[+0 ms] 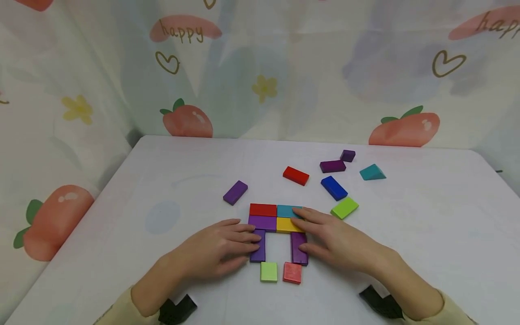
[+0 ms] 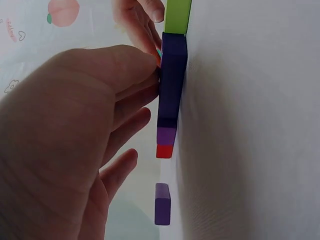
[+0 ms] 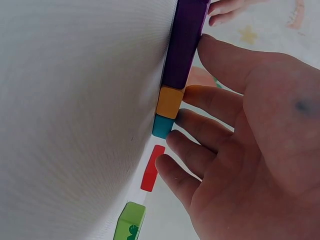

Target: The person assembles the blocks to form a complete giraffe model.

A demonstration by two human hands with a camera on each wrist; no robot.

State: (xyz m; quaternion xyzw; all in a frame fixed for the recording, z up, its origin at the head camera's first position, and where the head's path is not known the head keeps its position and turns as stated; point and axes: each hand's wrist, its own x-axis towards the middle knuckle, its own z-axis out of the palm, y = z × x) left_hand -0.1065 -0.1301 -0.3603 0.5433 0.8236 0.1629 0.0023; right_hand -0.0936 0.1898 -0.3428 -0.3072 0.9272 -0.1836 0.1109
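Flat wooden blocks form an arch shape on the table in the head view. At its top a red block (image 1: 262,210) and a teal block (image 1: 284,211) lie above a purple block (image 1: 262,222) and a yellow block (image 1: 283,225). My left hand (image 1: 219,248) rests its extended fingertips on the left purple leg block (image 1: 258,253). My right hand (image 1: 331,234) touches the teal and yellow blocks with its fingers, while its thumb rests on the right purple leg block (image 1: 299,257). Below the legs lie a green square block (image 1: 268,272) and a red square block (image 1: 292,273).
Behind the arch are a loose purple block (image 1: 235,192), a red block (image 1: 296,176), a blue block (image 1: 334,188) and a green block (image 1: 345,208). Farther back lie two dark purple blocks (image 1: 332,166) and a teal triangular block (image 1: 372,172). A patterned curtain (image 1: 284,67) hangs beyond the table.
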